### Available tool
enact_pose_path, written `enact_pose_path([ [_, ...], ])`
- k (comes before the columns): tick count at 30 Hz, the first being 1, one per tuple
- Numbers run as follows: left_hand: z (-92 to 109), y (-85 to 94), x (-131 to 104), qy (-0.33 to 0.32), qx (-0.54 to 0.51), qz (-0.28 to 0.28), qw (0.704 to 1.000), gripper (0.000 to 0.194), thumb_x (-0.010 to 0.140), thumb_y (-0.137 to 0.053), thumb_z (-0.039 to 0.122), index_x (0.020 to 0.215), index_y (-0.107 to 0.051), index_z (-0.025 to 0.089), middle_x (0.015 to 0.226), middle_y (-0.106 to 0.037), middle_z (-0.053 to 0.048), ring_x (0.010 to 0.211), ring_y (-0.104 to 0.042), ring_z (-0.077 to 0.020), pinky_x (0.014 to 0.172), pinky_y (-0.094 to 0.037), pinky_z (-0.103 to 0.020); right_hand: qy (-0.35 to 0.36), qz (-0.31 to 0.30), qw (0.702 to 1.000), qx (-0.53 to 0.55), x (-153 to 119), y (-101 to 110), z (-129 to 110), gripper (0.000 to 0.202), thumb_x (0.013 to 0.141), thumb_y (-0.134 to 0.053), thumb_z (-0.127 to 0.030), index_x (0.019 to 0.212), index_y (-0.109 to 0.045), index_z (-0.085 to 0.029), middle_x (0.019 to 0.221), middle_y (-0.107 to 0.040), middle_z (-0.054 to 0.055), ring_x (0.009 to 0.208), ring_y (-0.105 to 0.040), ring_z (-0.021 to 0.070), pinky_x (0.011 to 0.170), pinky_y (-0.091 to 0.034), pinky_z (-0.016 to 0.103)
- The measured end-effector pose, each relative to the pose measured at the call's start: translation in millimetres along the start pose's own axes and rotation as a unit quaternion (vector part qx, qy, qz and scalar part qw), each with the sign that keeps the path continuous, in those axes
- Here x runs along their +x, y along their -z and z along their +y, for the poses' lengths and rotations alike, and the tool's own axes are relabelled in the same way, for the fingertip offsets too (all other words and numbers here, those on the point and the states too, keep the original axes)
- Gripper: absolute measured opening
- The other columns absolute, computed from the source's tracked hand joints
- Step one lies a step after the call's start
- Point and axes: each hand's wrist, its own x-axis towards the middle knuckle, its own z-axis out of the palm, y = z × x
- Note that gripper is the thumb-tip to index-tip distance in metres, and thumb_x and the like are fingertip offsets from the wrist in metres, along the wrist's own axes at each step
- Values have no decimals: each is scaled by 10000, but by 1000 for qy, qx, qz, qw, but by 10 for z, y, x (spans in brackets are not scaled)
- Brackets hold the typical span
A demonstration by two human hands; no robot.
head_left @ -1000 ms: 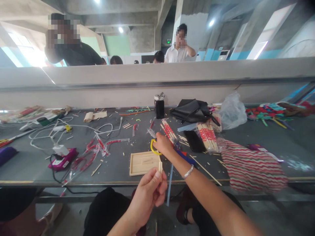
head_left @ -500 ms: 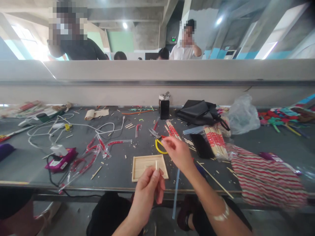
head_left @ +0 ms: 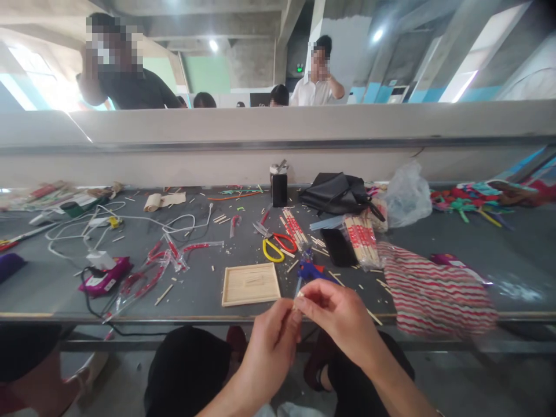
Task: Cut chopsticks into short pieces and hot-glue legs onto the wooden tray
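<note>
My left hand (head_left: pixel 277 331) is closed near the table's front edge, fingertips pinched together. My right hand (head_left: pixel 334 307) meets it there, thumb and fingers closed on a small pale piece (head_left: pixel 299 295), mostly hidden between the fingertips. A shallow tray of wooden sticks (head_left: pixel 230 289) lies on the table just left of and beyond the hands, with a few thin sticks inside. Behind the hands are a blue glue gun (head_left: pixel 310 270) and pliers with one yellow and one red handle (head_left: pixel 273 250).
Packs of sticks (head_left: pixel 361 240), a phone (head_left: pixel 337 248), a black bag (head_left: pixel 339 194) and a striped cloth (head_left: pixel 434 295) lie to the right. White cables and red-filled plastic wrappers (head_left: pixel 174 255) spread leftward. People (head_left: pixel 319 87) are beyond the partition (head_left: pixel 260 124).
My right hand has come down from over the pliers to meet my left hand. The view has shifted, and the glue gun and red handle are now uncovered.
</note>
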Motion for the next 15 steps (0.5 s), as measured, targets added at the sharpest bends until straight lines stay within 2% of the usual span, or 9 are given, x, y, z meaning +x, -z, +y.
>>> enact_pose_path([
  [3, 76, 12, -38, 81, -106, -66, 989, 368, 891, -458, 497, 765, -518, 156, 599, -507, 25, 389, -425, -57, 390, -297, -190, -38, -22, 998, 49, -69, 53, 25, 255, 779, -665, -430, 791, -650, -176, 685, -651, 1, 604, -584, 128, 551, -452, 216],
  [6, 92, 42, -68, 140, -193, -121, 964, 334, 892, -475, 463, 853, -550, 141, 623, -546, 7, 375, -441, -54, 373, -295, -178, -94, -40, 989, 110, -124, 63, 70, 307, 744, -691, -466, 778, -639, -165, 617, -614, -14, 464, -462, 74, 403, -311, 181],
  [8, 66, 52, -81, 156, -206, -144, 955, 313, 887, -499, 435, 898, -569, 130, 603, -538, 13, 364, -426, -45, 361, -275, -167, -121, -44, 982, 139, -154, 50, 106, 326, 738, -694, -475, 771, -627, -158, 566, -587, -23, 423, -383, 50, 379, -233, 170],
  [12, -14, 36, -82, 167, -208, -146, 953, 303, 867, -539, 414, 854, -588, 116, 569, -516, 24, 341, -390, -27, 334, -240, -154, -151, -47, 974, 165, -198, 14, 179, 340, 727, -706, -470, 820, -642, -149, 564, -590, -11, 434, -367, 50, 389, -202, 165],
  [15, -64, 10, -71, 165, -207, -130, 956, 314, 841, -570, 431, 832, -588, 118, 566, -529, 23, 337, -413, -36, 326, -258, -158, -163, -25, 972, 167, -216, -11, 210, 378, 713, -706, -491, 875, -678, -150, 529, -528, -37, 428, -354, 53, 387, -196, 167],
])
